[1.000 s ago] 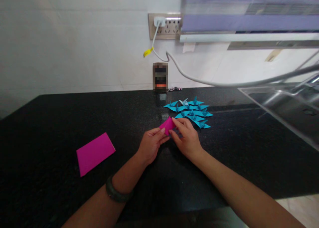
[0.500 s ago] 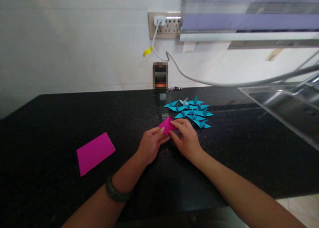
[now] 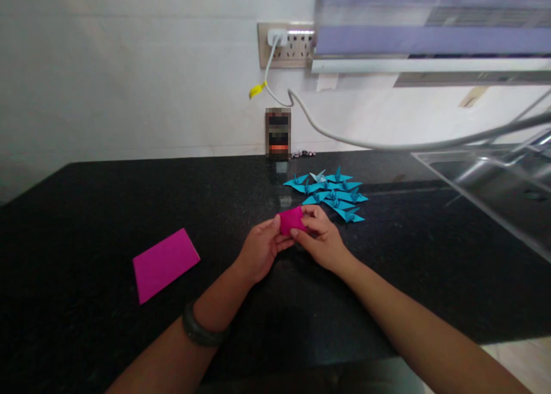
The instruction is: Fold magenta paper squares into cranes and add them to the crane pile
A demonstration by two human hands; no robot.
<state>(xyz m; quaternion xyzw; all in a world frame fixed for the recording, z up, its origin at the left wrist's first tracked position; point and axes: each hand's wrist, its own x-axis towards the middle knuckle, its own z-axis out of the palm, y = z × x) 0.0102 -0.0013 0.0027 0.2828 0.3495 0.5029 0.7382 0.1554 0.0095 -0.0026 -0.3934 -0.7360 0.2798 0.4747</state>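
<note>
- Wall (image 3: 129,84): pale, across the far side, from ten to two o'clock of the paper (image 3: 291,220), which marks the clock's centre.
- Counter (image 3: 94,210): black, glossy, running beneath the hands.
- Panel (image 3: 430,26): purple, between one and two o'clock, with a pale ledge along its lower edge.
- Sink (image 3: 477,203): metal, set in the counter near three o'clock, running out of view.
- Cable (image 3: 387,147): grey-white, dropping from twelve o'clock and sagging away toward three.
- Left hand (image 3: 260,247): at eight o'clock, pinching the paper's left end, thumb on top, fingers beneath.
- Right hand (image 3: 322,236): between three and four o'clock, gripping the paper's right end, thumb at the lower edge, fingers at the upper.
- Pad (image 3: 166,266): pink, flat on the counter between eight and nine o'clock, well apart from both hands.
- Cranes (image 3: 333,194): folded, blue with one pale, clustered at two o'clock, just beyond the right hand.
- Socket (image 3: 297,46): on the wall at twelve o'clock, a white plug (image 3: 276,37) in its left end.
- Phone (image 3: 278,133): probably that, its front being blurred; upright against the wall near twelve o'clock.
- Bracelet (image 3: 200,329): dark, on the left wrist, between seven and eight o'clock.
- Paper: pink, folded small, held just above the counter between both hands.
- Beads (image 3: 303,153): dark and pale, just past twelve o'clock, beside the phone.
- Tag (image 3: 257,89): yellow, on the cable, between eleven and twelve o'clock.
</note>
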